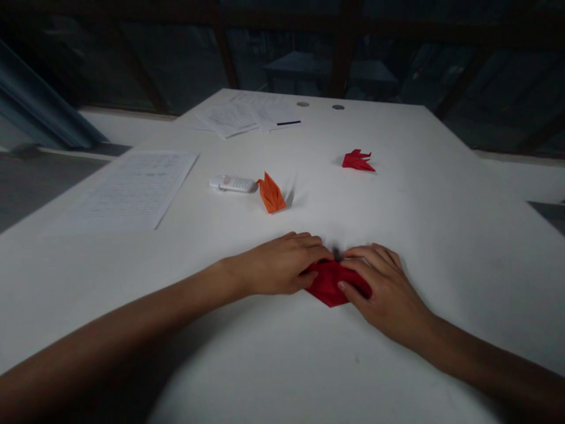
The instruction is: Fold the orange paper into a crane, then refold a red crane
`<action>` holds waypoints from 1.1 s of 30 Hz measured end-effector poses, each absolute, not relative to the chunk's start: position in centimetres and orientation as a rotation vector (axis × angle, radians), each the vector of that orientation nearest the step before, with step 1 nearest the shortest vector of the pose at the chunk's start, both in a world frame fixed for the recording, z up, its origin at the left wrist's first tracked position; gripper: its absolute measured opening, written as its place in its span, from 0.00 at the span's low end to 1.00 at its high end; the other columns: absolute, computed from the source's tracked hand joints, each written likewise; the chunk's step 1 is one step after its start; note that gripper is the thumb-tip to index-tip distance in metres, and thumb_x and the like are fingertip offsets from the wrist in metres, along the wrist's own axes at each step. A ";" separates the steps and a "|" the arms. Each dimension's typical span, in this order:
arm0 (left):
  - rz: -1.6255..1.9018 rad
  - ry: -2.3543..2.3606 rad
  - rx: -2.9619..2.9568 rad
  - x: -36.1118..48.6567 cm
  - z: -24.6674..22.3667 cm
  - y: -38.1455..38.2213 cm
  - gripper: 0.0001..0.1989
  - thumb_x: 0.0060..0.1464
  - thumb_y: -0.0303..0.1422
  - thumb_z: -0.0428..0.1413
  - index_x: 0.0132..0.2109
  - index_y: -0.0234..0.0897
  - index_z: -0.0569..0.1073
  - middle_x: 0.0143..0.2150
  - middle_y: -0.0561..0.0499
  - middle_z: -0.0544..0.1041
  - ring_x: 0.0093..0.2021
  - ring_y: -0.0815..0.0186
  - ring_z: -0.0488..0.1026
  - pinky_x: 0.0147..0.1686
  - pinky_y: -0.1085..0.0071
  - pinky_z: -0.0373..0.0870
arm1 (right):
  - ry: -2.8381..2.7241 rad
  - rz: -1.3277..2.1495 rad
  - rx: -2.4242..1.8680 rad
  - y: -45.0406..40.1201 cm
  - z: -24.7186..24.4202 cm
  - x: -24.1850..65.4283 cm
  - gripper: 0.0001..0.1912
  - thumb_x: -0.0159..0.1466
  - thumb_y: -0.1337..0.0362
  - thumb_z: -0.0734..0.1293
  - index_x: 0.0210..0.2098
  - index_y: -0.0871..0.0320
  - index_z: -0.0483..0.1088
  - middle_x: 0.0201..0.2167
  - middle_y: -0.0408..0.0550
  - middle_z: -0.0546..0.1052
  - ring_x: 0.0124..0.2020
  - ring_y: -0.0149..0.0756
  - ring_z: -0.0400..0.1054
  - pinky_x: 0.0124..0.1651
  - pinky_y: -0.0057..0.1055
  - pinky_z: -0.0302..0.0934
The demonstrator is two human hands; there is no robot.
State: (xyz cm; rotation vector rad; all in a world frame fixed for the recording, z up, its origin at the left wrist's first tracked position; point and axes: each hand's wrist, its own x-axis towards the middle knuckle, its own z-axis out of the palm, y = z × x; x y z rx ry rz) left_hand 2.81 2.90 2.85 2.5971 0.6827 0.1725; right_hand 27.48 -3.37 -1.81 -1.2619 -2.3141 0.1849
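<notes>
A folded piece of red paper [330,284] lies on the white table [282,365] between my two hands. My left hand [289,264] grips its left side, with the thumb on top and the fingers curled at the far edge. On the right side, my right hand [383,287] presses and pinches the paper between thumb and fingers. Parts of the red paper are hidden under the fingers of both hands. Beyond my left hand stands an orange folded paper bird [271,194]. A red folded paper figure [357,161] rests farther back on the right.
A white remote-like device [232,184] lies beside the orange bird. Printed sheets [132,188] are at the left, with more papers [233,115] at the far edge. Two round grommets [302,104] sit near the back edge. A blue curtain [39,100] hangs at the left.
</notes>
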 end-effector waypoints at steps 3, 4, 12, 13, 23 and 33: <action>0.212 0.609 2.581 2.9 2.9 3.2 0.16 0.60 0.24 0.56 0.54 0.38 0.74 0.47 0.46 0.77 0.48 0.61 0.74 0.53 0.65 0.69 | -2.327 0.158 -1.188 -3.4 -1.7 27.5 0.10 0.68 0.65 0.67 0.49 0.52 0.73 0.50 0.49 0.78 0.53 0.46 0.72 0.64 0.57 0.55; 0.222 0.590 2.577 2.9 2.9 3.3 0.16 0.60 0.23 0.56 0.54 0.38 0.75 0.47 0.46 0.78 0.48 0.61 0.74 0.53 0.66 0.69 | -2.329 0.142 -1.162 -3.5 -1.6 27.5 0.11 0.68 0.67 0.67 0.49 0.52 0.74 0.49 0.49 0.79 0.52 0.45 0.72 0.65 0.57 0.55; 0.273 0.506 2.714 2.7 2.7 3.3 0.12 0.60 0.23 0.55 0.48 0.38 0.77 0.47 0.46 0.78 0.47 0.60 0.73 0.51 0.64 0.70 | -2.479 -0.052 -0.938 -4.2 -0.8 27.1 0.11 0.68 0.59 0.68 0.46 0.57 0.77 0.45 0.50 0.83 0.52 0.49 0.73 0.69 0.60 0.49; 0.274 0.488 2.760 2.7 2.8 3.3 0.11 0.60 0.23 0.55 0.47 0.37 0.77 0.47 0.45 0.78 0.46 0.59 0.72 0.51 0.64 0.70 | -2.502 -0.079 -0.906 -4.2 -0.7 27.0 0.14 0.68 0.57 0.68 0.47 0.59 0.76 0.46 0.52 0.82 0.52 0.50 0.73 0.69 0.60 0.50; 0.293 0.351 2.926 3.2 3.1 2.4 0.03 0.61 0.28 0.57 0.39 0.38 0.76 0.41 0.45 0.77 0.41 0.59 0.72 0.43 0.62 0.68 | -2.552 -0.113 -0.856 -4.3 -0.8 27.0 0.07 0.69 0.69 0.66 0.41 0.56 0.77 0.43 0.49 0.83 0.49 0.42 0.75 0.69 0.52 0.54; 0.279 0.458 2.749 3.4 2.1 2.5 0.05 0.66 0.34 0.57 0.42 0.39 0.76 0.44 0.47 0.79 0.45 0.60 0.73 0.48 0.64 0.66 | -2.394 0.168 -0.985 -4.2 -1.0 26.6 0.04 0.68 0.70 0.66 0.38 0.58 0.73 0.39 0.47 0.81 0.47 0.40 0.75 0.67 0.51 0.56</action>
